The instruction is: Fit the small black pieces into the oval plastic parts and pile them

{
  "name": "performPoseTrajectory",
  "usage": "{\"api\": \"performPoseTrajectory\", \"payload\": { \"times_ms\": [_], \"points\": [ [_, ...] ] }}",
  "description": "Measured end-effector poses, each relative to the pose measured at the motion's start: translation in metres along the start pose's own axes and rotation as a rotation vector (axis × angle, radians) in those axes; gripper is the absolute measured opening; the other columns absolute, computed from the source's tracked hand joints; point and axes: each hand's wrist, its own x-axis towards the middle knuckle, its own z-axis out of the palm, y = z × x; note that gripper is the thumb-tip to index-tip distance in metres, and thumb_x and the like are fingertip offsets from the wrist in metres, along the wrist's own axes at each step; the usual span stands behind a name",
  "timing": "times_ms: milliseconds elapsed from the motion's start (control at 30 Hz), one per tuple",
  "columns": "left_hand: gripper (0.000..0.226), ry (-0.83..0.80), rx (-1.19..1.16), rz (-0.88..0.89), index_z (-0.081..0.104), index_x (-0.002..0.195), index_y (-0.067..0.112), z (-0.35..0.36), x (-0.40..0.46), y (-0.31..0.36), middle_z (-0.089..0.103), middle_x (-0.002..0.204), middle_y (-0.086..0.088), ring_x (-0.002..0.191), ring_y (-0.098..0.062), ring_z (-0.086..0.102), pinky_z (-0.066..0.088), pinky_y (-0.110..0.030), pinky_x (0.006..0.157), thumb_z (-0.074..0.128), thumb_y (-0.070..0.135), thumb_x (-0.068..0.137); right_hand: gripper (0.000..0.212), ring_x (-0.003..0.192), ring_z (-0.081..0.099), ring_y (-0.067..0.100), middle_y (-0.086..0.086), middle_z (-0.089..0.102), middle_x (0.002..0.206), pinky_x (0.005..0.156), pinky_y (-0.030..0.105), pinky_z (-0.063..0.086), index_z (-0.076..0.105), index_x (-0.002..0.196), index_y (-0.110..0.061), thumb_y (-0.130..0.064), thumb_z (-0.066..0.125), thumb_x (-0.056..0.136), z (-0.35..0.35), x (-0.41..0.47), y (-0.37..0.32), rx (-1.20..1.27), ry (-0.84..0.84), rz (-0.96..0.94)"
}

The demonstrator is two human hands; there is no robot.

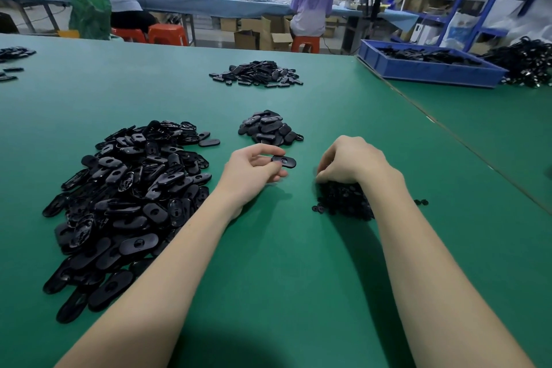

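Note:
My left hand [254, 170] pinches one black oval plastic part [285, 161] between thumb and fingers, just above the green table [268, 263]. My right hand [348, 160] rests with curled fingers on top of a heap of small black round pieces [343, 200]; what its fingertips hold is hidden. A large heap of oval parts [128, 188] lies to the left of my left arm. A smaller pile of oval parts [268, 128] sits just beyond my hands.
Another pile of oval parts [257, 73] lies farther back on the table. A blue bin [427, 69] of black parts stands at the right, on an adjoining table. Two people sit at a far bench with orange stools and cardboard boxes.

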Motion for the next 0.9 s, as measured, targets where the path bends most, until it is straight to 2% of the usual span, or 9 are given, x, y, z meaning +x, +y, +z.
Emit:
{"api": "performPoseTrajectory", "payload": {
  "times_ms": [200, 300, 500, 567, 633, 700, 767, 900],
  "points": [
    [0.018, -0.005, -0.009, -0.004, 0.072, 0.104, 0.011, 0.0, -0.001, 0.0, 0.077, 0.086, -0.012, 0.074, -0.016, 0.069, 0.058, -0.025, 0.079, 0.064, 0.0, 0.092, 0.022, 0.096, 0.066, 0.026, 0.0, 0.071, 0.103, 0.076, 0.029, 0.046, 0.077, 0.094, -0.03, -0.037, 0.082, 0.075, 0.005, 0.003, -0.005, -0.021, 0.021, 0.01],
    [0.019, -0.008, -0.009, -0.004, 0.072, 0.104, 0.011, 0.001, -0.001, -0.001, 0.077, 0.085, -0.012, 0.077, -0.018, 0.07, 0.059, -0.026, 0.081, 0.064, -0.001, 0.092, 0.028, 0.095, 0.066, 0.027, 0.001, 0.07, 0.102, 0.077, 0.03, 0.049, 0.074, 0.098, -0.024, -0.036, 0.078, 0.073, 0.009, 0.004, -0.008, -0.046, 0.036, 0.006],
    [0.02, 0.0, -0.02, -0.002, 0.072, 0.104, 0.011, -0.002, -0.002, -0.001, 0.077, 0.086, -0.012, 0.077, -0.018, 0.07, 0.06, -0.025, 0.082, 0.063, -0.002, 0.092, 0.025, 0.089, 0.063, 0.028, 0.003, 0.068, 0.097, 0.074, 0.03, 0.048, 0.075, 0.097, -0.023, -0.039, 0.077, 0.077, 0.012, 0.004, -0.011, -0.034, 0.119, 0.003],
    [0.02, 0.0, -0.022, -0.001, 0.072, 0.105, 0.01, -0.003, -0.002, 0.0, 0.077, 0.085, -0.012, 0.076, -0.018, 0.069, 0.06, -0.024, 0.081, 0.063, -0.002, 0.091, 0.016, 0.084, 0.064, 0.024, -0.002, 0.069, 0.088, 0.071, 0.026, 0.047, 0.076, 0.089, -0.026, -0.036, 0.076, 0.077, 0.011, 0.004, -0.01, 0.097, 0.126, 0.003],
    [0.02, 0.004, -0.027, -0.002, 0.072, 0.104, 0.01, -0.003, -0.001, -0.001, 0.077, 0.085, -0.013, 0.078, -0.019, 0.07, 0.06, -0.025, 0.082, 0.064, -0.002, 0.091, 0.008, 0.071, 0.063, 0.013, -0.006, 0.072, 0.077, 0.058, 0.019, 0.046, 0.077, 0.08, -0.026, -0.033, 0.075, 0.076, 0.011, 0.005, -0.008, 0.362, 0.102, -0.024],
    [0.019, 0.019, -0.036, -0.005, 0.072, 0.103, 0.011, -0.003, -0.001, -0.002, 0.077, 0.085, -0.012, 0.079, -0.021, 0.072, 0.06, -0.029, 0.085, 0.065, -0.001, 0.091, 0.007, 0.054, 0.052, 0.006, -0.008, 0.076, 0.077, 0.047, 0.014, 0.041, 0.079, 0.079, -0.024, -0.028, 0.074, 0.077, 0.011, 0.004, -0.01, 0.633, 0.055, -0.058],
    [0.018, 0.048, -0.05, 0.004, 0.072, 0.102, 0.013, -0.003, -0.001, -0.003, 0.077, 0.084, -0.011, 0.082, -0.023, 0.074, 0.06, -0.031, 0.086, 0.067, 0.0, 0.09, 0.007, 0.046, 0.043, 0.004, -0.004, 0.079, 0.081, 0.044, 0.014, 0.036, 0.08, 0.085, -0.022, -0.021, 0.074, 0.081, 0.012, 0.004, -0.011, 0.841, -0.022, -0.076],
    [0.022, 0.089, -0.099, 0.045, 0.07, 0.102, 0.016, -0.003, -0.001, -0.001, 0.078, 0.082, -0.007, 0.082, -0.021, 0.077, 0.059, -0.026, 0.081, 0.07, 0.0, 0.087, 0.002, 0.044, 0.043, 0.003, -0.001, 0.079, 0.083, 0.042, 0.015, 0.03, 0.079, 0.086, -0.019, -0.018, 0.077, 0.085, 0.016, 0.006, -0.012, 0.975, -0.13, -0.096]
  ]
}}
